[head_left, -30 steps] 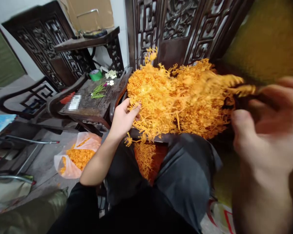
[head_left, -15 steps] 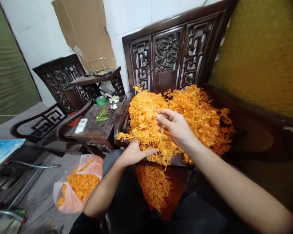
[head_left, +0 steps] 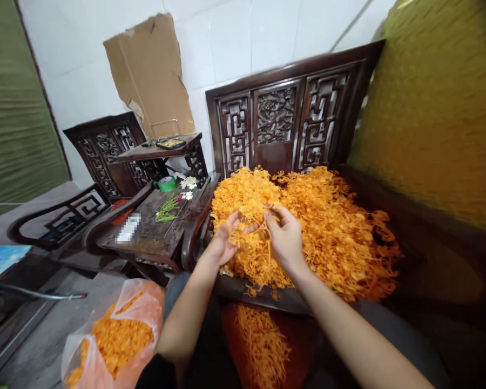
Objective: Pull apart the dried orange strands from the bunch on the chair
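Observation:
A large heap of orange plastic-looking flower sprigs (head_left: 328,232) covers the seat of a dark carved wooden chair (head_left: 273,151) before me. My right hand (head_left: 285,235) pinches the thin stem of one orange sprig (head_left: 269,237) at the near side of the heap, its stem dangling below the fingers. Just left of it, my left hand (head_left: 224,240) is turned palm up with fingers apart, close to the sprig's branching head. Whether those fingers touch the sprig is hard to make out against the orange behind. Below the seat edge, between my legs, lies another orange bunch (head_left: 263,346).
On the floor at left stands a plastic bag (head_left: 156,302) of orange pieces. A dark side table (head_left: 146,216) holds green tape (head_left: 167,183), white flowers (head_left: 188,182) and a green sprig (head_left: 167,209). Cardboard (head_left: 149,75) leans against the wall; a yellow-green cover (head_left: 441,119) hangs at right.
The view has tilted up a little. My left hand has risen from the front of the heap toward my right hand and turned palm up. The right hand still pinches a stem.

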`<state>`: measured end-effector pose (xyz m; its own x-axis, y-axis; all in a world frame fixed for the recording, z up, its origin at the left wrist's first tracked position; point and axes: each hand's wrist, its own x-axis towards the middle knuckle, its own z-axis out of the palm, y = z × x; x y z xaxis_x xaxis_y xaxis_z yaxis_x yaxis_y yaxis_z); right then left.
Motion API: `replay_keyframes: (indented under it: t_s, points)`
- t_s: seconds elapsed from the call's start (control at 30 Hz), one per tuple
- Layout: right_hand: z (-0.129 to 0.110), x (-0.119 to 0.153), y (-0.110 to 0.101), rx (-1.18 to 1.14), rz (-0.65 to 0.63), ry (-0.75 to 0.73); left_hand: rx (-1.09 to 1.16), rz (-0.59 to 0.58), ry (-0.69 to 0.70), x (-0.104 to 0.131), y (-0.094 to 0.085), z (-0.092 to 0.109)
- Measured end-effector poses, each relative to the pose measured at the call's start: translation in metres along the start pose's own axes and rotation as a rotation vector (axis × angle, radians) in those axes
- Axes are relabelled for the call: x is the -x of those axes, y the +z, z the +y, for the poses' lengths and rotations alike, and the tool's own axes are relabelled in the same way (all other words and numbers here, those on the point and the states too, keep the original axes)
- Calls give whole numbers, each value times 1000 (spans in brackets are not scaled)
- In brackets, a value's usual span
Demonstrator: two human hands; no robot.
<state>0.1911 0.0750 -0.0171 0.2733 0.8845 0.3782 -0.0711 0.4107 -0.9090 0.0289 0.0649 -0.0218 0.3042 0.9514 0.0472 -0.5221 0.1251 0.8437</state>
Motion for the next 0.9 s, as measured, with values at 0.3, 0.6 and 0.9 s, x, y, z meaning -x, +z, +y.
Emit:
replay_keyframes:
  t_s: [0.3,0.6,0.9]
  points:
    - [29,22,-36,328,-131,-3,-320,79,-119,8,10,-53]
    - [31,24,-32,356,-162,74,-680,15,-116,22,21,-53]
    - [27,4,-27,403,-179,27,-452,-15,-252,29,24,-59]
